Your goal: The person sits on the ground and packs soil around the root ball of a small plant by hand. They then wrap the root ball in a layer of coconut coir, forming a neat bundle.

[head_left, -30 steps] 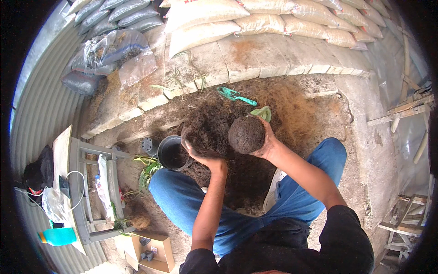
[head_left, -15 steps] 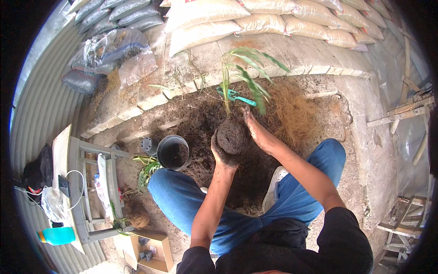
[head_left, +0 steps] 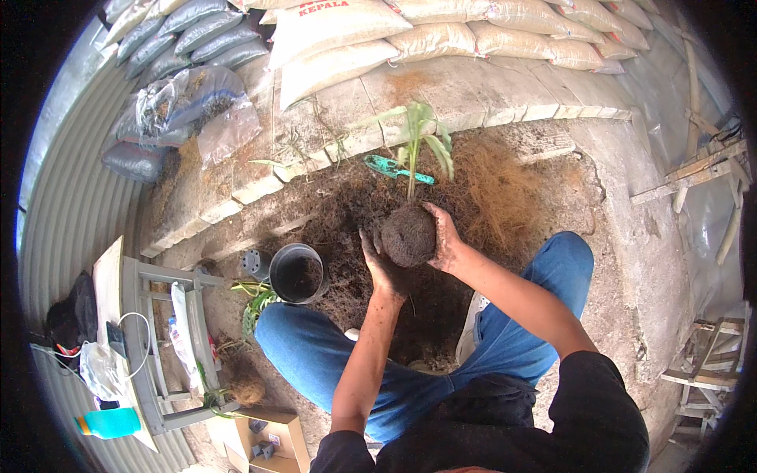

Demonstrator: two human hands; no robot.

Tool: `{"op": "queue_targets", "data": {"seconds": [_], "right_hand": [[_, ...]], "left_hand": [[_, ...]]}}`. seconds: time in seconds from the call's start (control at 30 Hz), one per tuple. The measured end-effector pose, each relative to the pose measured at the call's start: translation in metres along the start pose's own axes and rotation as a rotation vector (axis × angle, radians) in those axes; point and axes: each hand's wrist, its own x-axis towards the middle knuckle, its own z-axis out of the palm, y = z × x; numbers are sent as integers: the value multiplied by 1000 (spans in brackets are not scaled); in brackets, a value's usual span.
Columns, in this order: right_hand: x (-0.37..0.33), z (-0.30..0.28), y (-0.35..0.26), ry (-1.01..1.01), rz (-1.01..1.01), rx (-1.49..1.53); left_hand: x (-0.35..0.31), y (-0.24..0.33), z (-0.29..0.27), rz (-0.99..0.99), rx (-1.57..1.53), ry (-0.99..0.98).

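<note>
A leafy green plant (head_left: 418,138) stands upright on a round, dark root ball (head_left: 409,235) held over the soil between my knees. My right hand (head_left: 446,239) wraps round the ball's right side. My left hand (head_left: 384,270), dark with soil, is open at the ball's lower left, fingers stretched out; whether its palm touches the ball is hard to tell. Just beyond the ball, a turquoise hand trowel (head_left: 398,170) lies on the loose dark soil (head_left: 347,213), partly behind the stem.
A black plant pot (head_left: 298,273) and a smaller grey pot (head_left: 255,262) stand to the left. Brown fibre (head_left: 501,189) is heaped at right. Stacked sacks (head_left: 441,41) line the back ledge. A bench (head_left: 162,347) and an open cardboard box (head_left: 296,441) are at left.
My right hand has closed on the root ball, while my left hand has loosened from cupping it. The plant has turned, its leaves now more upright, and the ball has shifted slightly right.
</note>
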Motion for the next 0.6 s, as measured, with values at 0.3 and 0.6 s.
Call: {"op": "queue_targets", "data": {"seconds": [0.3,0.6], "right_hand": [[2,-12,2,-158,55,16],[-17,6,11,-18,-20,-32]], "left_hand": [[-32,1,28,1425,1761,-233],[-27,-2,25,1402,1613,-136]]}}
